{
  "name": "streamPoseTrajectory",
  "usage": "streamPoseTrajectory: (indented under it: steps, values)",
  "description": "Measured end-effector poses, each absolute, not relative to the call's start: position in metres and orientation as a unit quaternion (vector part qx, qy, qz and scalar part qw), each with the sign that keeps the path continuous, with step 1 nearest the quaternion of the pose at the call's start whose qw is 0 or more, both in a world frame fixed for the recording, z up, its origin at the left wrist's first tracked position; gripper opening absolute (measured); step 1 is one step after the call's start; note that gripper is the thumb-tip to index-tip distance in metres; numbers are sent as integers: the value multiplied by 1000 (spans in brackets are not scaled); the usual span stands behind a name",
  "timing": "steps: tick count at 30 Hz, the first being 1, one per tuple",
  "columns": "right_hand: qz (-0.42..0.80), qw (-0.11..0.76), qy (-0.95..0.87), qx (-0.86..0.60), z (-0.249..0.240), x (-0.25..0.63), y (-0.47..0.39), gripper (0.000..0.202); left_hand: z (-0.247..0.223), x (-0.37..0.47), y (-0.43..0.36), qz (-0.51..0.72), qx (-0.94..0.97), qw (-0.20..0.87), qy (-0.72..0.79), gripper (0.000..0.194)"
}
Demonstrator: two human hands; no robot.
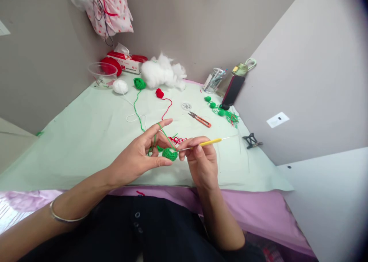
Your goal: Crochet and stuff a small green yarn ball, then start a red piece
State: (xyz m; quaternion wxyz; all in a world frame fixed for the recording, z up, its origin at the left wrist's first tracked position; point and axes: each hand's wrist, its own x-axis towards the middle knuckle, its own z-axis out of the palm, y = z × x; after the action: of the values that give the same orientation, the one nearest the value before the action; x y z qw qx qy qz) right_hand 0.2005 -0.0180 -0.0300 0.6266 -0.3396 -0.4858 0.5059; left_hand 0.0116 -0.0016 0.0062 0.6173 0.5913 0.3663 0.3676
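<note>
Between the thumb and fingers of my left hand [151, 147] is a small round green crochet piece [169, 154] with white showing at its top opening. Green yarn [165, 133] runs over my raised left index finger and down to the piece. My right hand [200, 158] pinches a crochet hook [211, 142] with a yellow handle, its metal tip at the top of the green piece. Behind my hands, loose red yarn scraps [177, 140] lie on the table. A strand leads back to the green yarn ball [139, 83].
White stuffing [163, 72] sits at the back, near a white yarn ball [120, 86] and a small red yarn ball [159, 93]. Orange thread snips [199, 119] lie right of centre. Farther right are small green crochet balls [212, 105], a phone [233, 91] and a bottle [240, 68].
</note>
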Motion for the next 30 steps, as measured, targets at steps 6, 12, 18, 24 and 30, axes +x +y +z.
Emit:
streamPoseTrajectory:
  steps: [6, 12, 18, 24, 30]
  values:
    - [523, 606, -514, -308, -30, 209, -16, 23, 4, 10, 0, 353, 608, 608, 369, 89]
    - [484, 593, -560, -317, -26, 214, -20, 17, 6, 10, 0, 355, 620, 586, 384, 86]
    - [401, 595, -619, -320, -25, 209, -27, 17, 5, 9, -1, 358, 631, 561, 398, 85]
    - [310, 590, -691, -280, -28, 209, -25, 21, 4, 7, -1, 361, 646, 543, 396, 84]
    - [165, 574, -744, -299, -31, 209, -27, 26, 5, 12, -8, 394, 604, 559, 409, 84]
